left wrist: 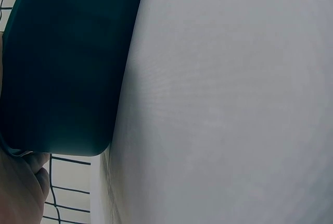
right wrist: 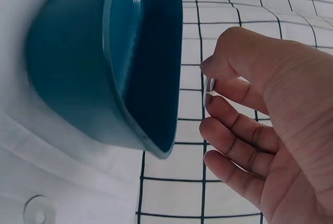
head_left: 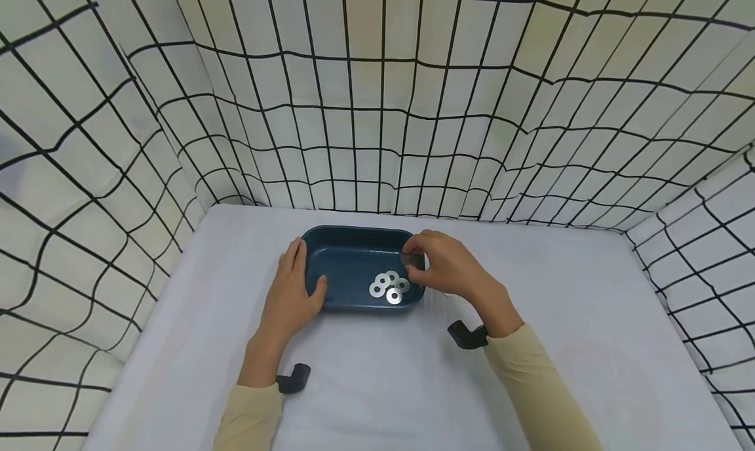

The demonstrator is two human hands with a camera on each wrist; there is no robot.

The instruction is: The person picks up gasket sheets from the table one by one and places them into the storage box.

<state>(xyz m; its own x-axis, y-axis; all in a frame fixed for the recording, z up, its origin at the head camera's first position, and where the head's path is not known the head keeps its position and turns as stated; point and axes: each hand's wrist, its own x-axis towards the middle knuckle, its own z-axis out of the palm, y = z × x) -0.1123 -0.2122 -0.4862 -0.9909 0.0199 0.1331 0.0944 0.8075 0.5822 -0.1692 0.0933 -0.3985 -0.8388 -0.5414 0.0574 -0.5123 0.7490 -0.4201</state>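
Observation:
A dark blue tray [head_left: 348,300] sits on the white table, with several flat metal washers [head_left: 394,296] bunched at the right of its floor. My left hand [head_left: 290,303] holds the tray's left end, fingers along the outer wall and thumb over the near rim. Above the right rim, my right hand [head_left: 451,264] pinches a washer [right wrist: 209,91] between thumb and index finger. That washer is seen edge-on in the right wrist view, where the other fingers are loosely bent.
Another washer [right wrist: 39,211] lies on the white cloth [head_left: 377,385] outside the tray's right end. Black-lined grid walls [head_left: 383,110] enclose the table at the back and sides. A black wrist mount [head_left: 468,335] juts from the right sleeve, and another black mount [head_left: 295,379] from the left.

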